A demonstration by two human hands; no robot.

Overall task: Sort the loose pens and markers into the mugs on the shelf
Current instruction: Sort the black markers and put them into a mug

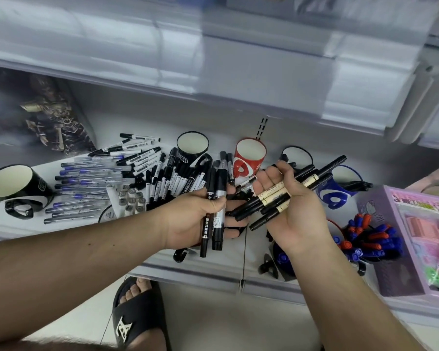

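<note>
nearest the camera, a foot in a black slide sandal (137,317) stands on the pale floor below the shelf's front edge (213,272). above it 2 bare forearms reach in over the shelf. the left hand (188,221) has its thumb and fingers curled round 2 black markers (214,214), held roughly upright with their lower ends sticking out below the palm. the right hand (289,206) lies palm up with fingers curled, gripping a bundle of black pens with cream labels (279,196), which slants up to the right past the fingertips.

at the right front of the shelf a mug packed with red and blue capped markers (368,241) stands beside a purple stationery box (401,252). a dark mug (281,259) sits under the right wrist, mostly hidden.

behind the hands, loose pens and markers cover the shelf: a row of clear pens with blue ink (84,188) on the left, and a heap of black-and-white markers (167,178) in the middle. a black mug (15,188) lies tipped at far left. further back stand a black mug with a white interior (193,148), a red mug (249,158), and a blue mug (340,188) holding a few dark pens. a dark printed poster (36,115) leans at the back left.
</note>
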